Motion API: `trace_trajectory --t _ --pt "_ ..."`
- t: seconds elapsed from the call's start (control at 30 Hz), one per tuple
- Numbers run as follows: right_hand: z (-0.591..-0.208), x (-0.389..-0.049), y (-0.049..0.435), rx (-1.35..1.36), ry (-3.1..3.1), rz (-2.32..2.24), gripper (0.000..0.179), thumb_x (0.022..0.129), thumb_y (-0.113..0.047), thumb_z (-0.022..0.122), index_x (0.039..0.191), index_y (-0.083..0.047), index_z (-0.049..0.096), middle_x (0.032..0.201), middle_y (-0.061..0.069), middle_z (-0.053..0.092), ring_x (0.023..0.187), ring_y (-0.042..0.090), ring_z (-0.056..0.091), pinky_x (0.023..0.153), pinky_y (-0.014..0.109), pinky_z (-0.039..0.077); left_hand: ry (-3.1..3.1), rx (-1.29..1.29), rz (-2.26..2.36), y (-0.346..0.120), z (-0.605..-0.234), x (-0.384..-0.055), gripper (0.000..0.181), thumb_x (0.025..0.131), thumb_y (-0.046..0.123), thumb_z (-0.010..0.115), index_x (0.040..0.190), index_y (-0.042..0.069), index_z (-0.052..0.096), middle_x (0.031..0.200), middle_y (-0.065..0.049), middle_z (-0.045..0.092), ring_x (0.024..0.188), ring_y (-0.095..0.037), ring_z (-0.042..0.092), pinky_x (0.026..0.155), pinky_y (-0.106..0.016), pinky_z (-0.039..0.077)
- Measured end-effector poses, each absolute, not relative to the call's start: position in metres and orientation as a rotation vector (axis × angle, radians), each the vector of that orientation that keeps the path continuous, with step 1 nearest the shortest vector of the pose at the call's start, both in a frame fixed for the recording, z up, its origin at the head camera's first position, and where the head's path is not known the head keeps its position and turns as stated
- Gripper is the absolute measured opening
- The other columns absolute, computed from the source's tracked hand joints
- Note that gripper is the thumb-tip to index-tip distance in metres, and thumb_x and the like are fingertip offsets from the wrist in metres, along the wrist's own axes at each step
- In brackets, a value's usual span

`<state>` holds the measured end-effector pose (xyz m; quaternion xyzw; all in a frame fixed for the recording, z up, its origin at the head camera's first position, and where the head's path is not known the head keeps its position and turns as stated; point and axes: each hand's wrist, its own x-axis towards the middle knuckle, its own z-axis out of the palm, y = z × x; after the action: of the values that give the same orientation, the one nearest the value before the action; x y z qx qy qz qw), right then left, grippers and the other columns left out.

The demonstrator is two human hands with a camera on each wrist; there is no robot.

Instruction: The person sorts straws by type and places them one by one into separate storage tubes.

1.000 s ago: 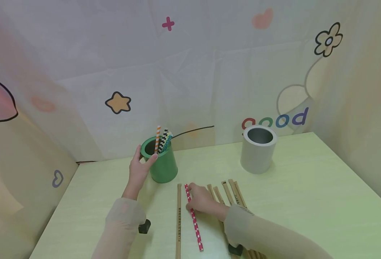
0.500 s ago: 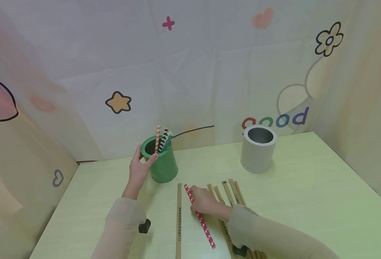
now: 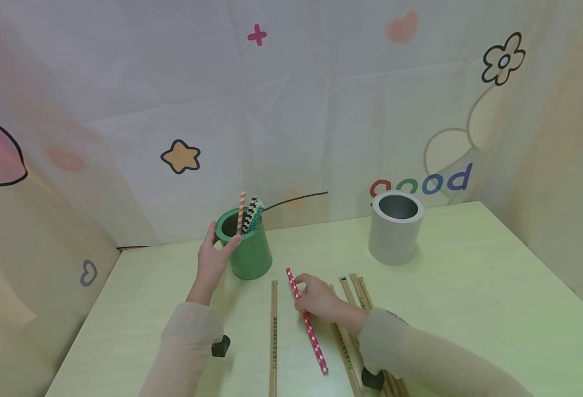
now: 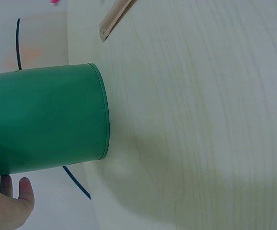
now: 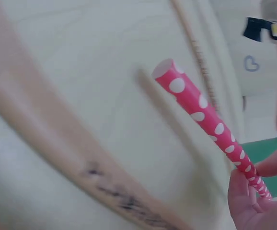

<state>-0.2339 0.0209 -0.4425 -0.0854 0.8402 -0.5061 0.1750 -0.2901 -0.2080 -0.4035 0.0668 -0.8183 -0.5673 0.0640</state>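
Observation:
My right hand (image 3: pixel 317 298) pinches a pink paper straw (image 3: pixel 314 339) with white polka dots near its upper part. In the right wrist view the straw (image 5: pixel 205 115) is slanted and raised off the table, its shadow apart from it. My left hand (image 3: pixel 212 264) holds the green cup (image 3: pixel 249 256) near its rim, thumb in front and fingers at the left side. Several patterned straws (image 3: pixel 248 219), one orange-striped and one black-and-white, stand in this cup. The left wrist view shows the fingertips against the cup's wall (image 4: pixel 42 120).
A single narrow brown paper-wrapped stick (image 3: pixel 274 342) with printed letters lies left of the pink straw. Several more wrapped sticks (image 3: pixel 345 353) lie under and beside the right forearm. A pale grey cup (image 3: pixel 394 240) stands at the back right, before the printed cloth backdrop (image 3: pixel 291 110).
The right hand has lifted the pink straw off the table and moved it slightly right and away from me, its lower end swinging right. The left hand and green cup stay put.

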Motion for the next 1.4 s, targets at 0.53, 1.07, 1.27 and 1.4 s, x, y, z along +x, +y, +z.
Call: trace_trajectory --t 0.53,1.07,1.27,1.4 --pt "-0.383 -0.251 0.027 -0.185 2.24 -1.747 0.041 0.078 0.007 0.054 0.117 -0.001 0.045 0.076 0.008 0.048 0.059 0.016 0.052 0.052 0.031 0.053 -2.482 0.215 -1.709 -0.208 -0.403 -0.289 0.09 0.077 0.048 0.06 0.143 0.018 0.007 0.145 -0.011 0.024 0.135 -0.024 0.016 0.108 -0.046 0.017" --pt "-0.327 -0.265 0.031 -0.29 2.162 -1.978 0.039 0.082 0.006 0.051 0.119 -0.002 0.042 0.087 0.01 0.049 0.068 0.018 0.054 0.067 0.035 0.054 -2.48 0.215 -1.723 -0.207 -0.404 -0.29 0.084 0.081 0.041 0.059 0.143 0.02 0.007 0.145 -0.01 0.023 0.136 -0.024 0.015 0.108 -0.047 0.016" --pt "-0.309 -0.27 0.029 -0.312 2.141 -2.065 0.037 0.084 0.003 0.052 0.119 -0.002 0.04 0.091 0.011 0.048 0.075 0.018 0.053 0.07 0.035 0.054 -2.474 0.21 -1.725 -0.208 -0.404 -0.29 0.083 0.081 0.04 0.059 0.143 0.019 0.007 0.145 -0.01 0.024 0.135 -0.023 0.015 0.108 -0.048 0.016" --pt "-0.3 -0.272 0.026 -0.297 2.129 -2.138 0.038 0.084 0.0 0.053 0.12 -0.001 0.039 0.096 0.014 0.05 0.081 0.02 0.054 0.073 0.036 0.053 -2.473 0.207 -1.722 -0.208 -0.404 -0.29 0.084 0.081 0.04 0.059 0.143 0.019 0.007 0.145 -0.01 0.024 0.135 -0.023 0.015 0.108 -0.048 0.016"
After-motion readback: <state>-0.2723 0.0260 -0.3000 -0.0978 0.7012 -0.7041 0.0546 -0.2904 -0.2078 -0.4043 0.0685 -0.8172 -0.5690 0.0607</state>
